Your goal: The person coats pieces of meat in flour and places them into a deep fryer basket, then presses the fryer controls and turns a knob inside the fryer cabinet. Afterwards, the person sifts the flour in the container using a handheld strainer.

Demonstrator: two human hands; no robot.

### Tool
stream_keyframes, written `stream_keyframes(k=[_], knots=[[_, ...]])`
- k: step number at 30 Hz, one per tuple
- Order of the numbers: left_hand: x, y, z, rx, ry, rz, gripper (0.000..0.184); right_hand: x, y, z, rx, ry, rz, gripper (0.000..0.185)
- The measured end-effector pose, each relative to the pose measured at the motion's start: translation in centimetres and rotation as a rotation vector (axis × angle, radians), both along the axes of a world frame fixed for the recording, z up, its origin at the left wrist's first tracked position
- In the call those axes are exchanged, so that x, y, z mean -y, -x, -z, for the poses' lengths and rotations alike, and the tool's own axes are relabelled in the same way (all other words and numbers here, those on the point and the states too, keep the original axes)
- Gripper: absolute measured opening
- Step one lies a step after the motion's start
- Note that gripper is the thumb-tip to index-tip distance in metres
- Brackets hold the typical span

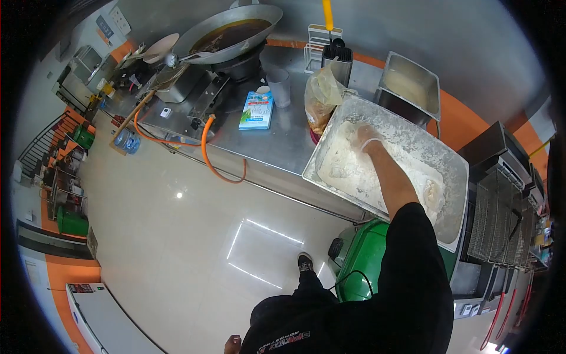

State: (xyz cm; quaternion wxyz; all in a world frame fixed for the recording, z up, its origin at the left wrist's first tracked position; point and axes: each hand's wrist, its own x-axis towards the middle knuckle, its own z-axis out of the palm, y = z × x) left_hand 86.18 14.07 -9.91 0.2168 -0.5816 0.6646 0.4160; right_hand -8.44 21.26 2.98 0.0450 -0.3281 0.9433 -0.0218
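From my remote view, the deep tray (pixel 453 218) is at the counter (pixel 289 141) edge nearest the body, presumably for direct reach; its walls contain the white powder (pixel 344 168). The right hand (pixel 367 138) contacts the powder near the tray's far-left end, beside the plastic bag (pixel 320 97). Its finger opening is obscured; I cannot confirm a grasp. The left hand (pixel 233 343) hangs low, partly hidden, grip indeterminate.

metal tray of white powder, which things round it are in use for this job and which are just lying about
In use, by the look of it:
right hand, in the powder
metal tray
white powder
powder-coated lump

Probably just lying about:
blue-and-white box
clear plastic cup
yellow-handled utensil
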Motion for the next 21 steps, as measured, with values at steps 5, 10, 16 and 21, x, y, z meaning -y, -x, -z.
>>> stream_keyframes(k=[5, 10, 16, 21], knots=[[-0.2, -0.6, -0.4, -0.006, 0.021, 0.053, 0.04, -2.7, 0.6, -3.1, 0.302, 0.41, 0.103, 0.049], [-0.1, -0.9, 0.2, 0.045, 0.013, 0.094, 0.04, -9.1, 2.7, -2.0, 0.284, 0.34, 0.21, 0.045], [1.0, -1.7, 2.8, -0.254, 0.008, 0.035, 0.041, -10.1, -1.8, -0.6, 0.116, 0.234, -0.045, 0.05], [1.5, 3.7, -3.4, 0.072, 0.003, 0.022, 0.039, -8.3, -2.5, 1.0, -0.1, -0.06, -0.065, 0.051]])
